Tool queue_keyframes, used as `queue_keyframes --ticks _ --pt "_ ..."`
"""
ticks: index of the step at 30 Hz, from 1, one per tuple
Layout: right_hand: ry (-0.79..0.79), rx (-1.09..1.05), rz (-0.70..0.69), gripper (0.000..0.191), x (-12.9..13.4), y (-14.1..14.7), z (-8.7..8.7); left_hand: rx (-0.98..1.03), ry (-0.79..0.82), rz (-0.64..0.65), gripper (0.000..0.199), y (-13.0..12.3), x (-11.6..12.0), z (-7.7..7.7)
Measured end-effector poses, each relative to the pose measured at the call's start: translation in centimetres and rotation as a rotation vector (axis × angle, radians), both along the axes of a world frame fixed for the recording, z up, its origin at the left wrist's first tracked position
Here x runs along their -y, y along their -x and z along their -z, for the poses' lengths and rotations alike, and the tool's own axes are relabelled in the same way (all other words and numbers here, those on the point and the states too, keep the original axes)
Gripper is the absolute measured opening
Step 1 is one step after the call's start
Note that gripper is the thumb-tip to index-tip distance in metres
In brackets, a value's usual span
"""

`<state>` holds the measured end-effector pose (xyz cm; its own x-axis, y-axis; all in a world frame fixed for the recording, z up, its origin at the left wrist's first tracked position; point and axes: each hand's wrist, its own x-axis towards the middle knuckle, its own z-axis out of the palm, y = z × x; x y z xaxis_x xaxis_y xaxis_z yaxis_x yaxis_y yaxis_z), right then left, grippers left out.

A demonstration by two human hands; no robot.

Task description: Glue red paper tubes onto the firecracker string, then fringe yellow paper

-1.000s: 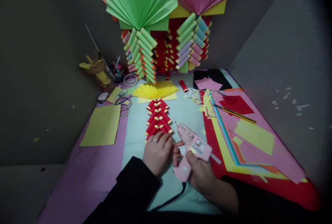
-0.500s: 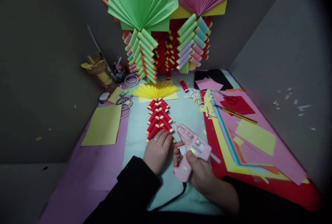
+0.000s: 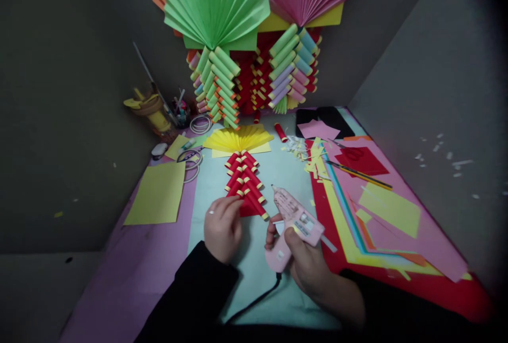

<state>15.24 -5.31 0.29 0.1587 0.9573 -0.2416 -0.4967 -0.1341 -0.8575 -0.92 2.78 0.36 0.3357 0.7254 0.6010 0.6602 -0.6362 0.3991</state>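
Observation:
A paper firecracker string (image 3: 244,181) of red rolls with yellow ends lies on the pale blue sheet (image 3: 286,173), under a yellow pleated fan (image 3: 238,139). My left hand (image 3: 222,226) rests at its lower left end, fingertips touching the bottom red rolls. My right hand (image 3: 304,261) grips a pink hot glue gun (image 3: 293,224), nozzle pointing up-left, just right of the string's lower end. The gun's black cord (image 3: 254,303) trails toward me.
Finished green, red and mixed-colour firecracker decorations (image 3: 222,81) lean on the back wall. Stacked coloured paper sheets (image 3: 377,210) and pencils lie on the right. A yellow-green sheet (image 3: 156,195), tape rings (image 3: 190,160) and a tool cup (image 3: 153,110) sit left. A loose red roll (image 3: 281,132) lies behind.
My left hand has slid left from over the string's bottom end to its lower left side, uncovering the lowest red rolls. The glue gun has stayed nearly in place.

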Motion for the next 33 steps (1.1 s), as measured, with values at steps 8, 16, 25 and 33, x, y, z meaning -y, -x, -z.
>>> queue_keyframes --ticks 8,16,25,33 --pt "0.114 0.005 0.118 0.032 -1.0 0.0 0.0 -0.056 0.318 0.194 0.042 5.2 -2.2 -0.5" --pt "0.187 -0.045 0.148 0.042 -2.1 0.4 -0.8 -0.298 0.45 0.278 0.059 5.4 -2.4 0.0" --pt "0.212 -0.018 0.139 0.044 -2.5 0.4 -0.9 -0.362 0.402 0.234 0.061 4.9 -2.2 -0.1" --pt "0.237 -0.052 0.15 0.05 -2.7 0.5 -1.0 -0.391 0.412 0.221 0.059 4.6 -2.2 -0.1"
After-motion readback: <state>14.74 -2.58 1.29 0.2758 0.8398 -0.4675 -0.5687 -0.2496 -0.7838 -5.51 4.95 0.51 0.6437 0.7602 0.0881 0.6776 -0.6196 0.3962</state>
